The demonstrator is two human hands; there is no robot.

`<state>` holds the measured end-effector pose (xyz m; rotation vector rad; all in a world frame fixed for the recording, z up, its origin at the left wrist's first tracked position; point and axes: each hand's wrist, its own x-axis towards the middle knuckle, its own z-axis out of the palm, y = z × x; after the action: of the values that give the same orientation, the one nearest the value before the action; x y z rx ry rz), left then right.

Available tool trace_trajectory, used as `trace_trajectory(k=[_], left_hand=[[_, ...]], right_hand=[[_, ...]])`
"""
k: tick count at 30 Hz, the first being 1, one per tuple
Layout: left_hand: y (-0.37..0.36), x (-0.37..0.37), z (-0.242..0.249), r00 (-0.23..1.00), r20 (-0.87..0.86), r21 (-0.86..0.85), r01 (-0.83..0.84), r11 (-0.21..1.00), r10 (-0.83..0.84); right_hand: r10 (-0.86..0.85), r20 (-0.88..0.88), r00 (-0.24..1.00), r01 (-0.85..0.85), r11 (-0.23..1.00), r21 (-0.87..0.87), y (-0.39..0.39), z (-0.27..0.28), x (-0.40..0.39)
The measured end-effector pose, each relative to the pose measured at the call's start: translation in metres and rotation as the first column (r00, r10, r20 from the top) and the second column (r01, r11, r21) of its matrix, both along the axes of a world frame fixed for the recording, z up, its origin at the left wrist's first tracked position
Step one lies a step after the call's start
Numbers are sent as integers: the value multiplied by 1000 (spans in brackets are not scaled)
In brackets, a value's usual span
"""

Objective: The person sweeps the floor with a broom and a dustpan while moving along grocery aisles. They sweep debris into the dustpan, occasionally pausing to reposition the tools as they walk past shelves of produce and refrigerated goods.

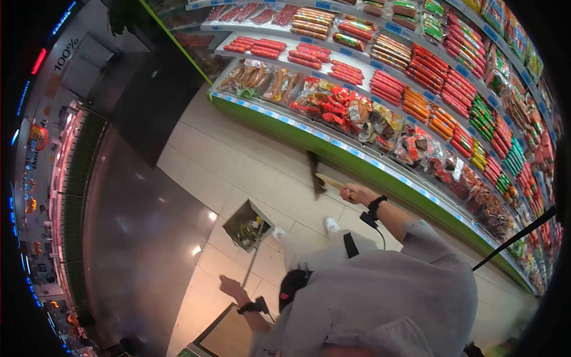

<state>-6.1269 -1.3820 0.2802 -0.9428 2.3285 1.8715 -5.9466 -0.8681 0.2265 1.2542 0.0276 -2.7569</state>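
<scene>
My left hand (234, 288) is closed around the upper end of the thin handle of a long-handled dustpan (266, 227). The pan is on the floor in front of my feet, with dirt and green and pale scraps (247, 232) inside. My right hand (358, 194) is wrapped around the light wooden handle of a broom (314, 169). Its dark, blurred head is low by the base of the display case, to the right of the dustpan and apart from it. Both wrists wear black bands with small devices.
A curved refrigerated display (333, 140) with a green base runs along the front and right, its shelves stacked with packaged sausages and meats. Pale tiles (208, 154) meet a dark shiny floor (148, 208) on the left. A box-like brown surface (229, 336) stands near my left forearm.
</scene>
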Motion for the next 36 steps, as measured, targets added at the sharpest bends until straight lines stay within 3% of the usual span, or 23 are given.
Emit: trace_trajectory(k=[2,3,7,9,12,16,19,23,24,27,29,32,33,35,36], left_hand=[[17,-46,21,997,79,21,-26,999,24],[13,-64,18,996,89,19,-16,1000,14],[6,-134,9,992,74,4,97,995,-97],[-1,-158,7,987,33,19,156,987,-157],[-14,-187,20,982,37,5,184,983,-184],[-22,-227,-19,979,83,64,184,981,-189],[-26,-264,-27,969,211,34,124,992,-128],[-36,-299,-52,975,222,38,14,999,-22],[-48,-308,-60,977,211,123,-2,992,-24],[-49,-327,-49,974,216,53,-86,995,73],[-66,-338,-40,967,215,54,-152,987,137],[-89,-340,-22,955,248,21,-172,985,161],[-106,-333,-60,947,256,81,-220,972,193],[-115,-319,-40,943,217,82,-273,958,251],[-114,-312,-24,948,185,67,-276,959,260]], right_hand=[[71,41,997,-68,994,-82,-10,-6,-28],[65,74,995,-65,998,-1,-23,2,-42],[16,85,996,-14,1000,-23,-63,34,-84],[67,51,996,-61,991,-116,-78,44,-105],[174,110,979,-166,983,-85,-102,71,-144],[121,88,989,-113,990,-86,-123,74,-201],[155,-7,988,-154,974,-165,-136,63,-261],[187,-132,973,-206,968,-146,-144,31,-352],[173,-168,970,-197,971,-138,-144,22,-378],[191,-187,964,-233,941,-243,-143,-10,-470],[328,-266,906,-372,919,-132,-138,-45,-534],[332,-372,867,-411,898,-156,-119,-87,-623],[352,-375,857,-427,894,-135,-118,-114,-650],[370,-420,829,-464,874,-147,-106,-136,-700],[481,-339,809,-490,869,64,-98,-139,-723]])
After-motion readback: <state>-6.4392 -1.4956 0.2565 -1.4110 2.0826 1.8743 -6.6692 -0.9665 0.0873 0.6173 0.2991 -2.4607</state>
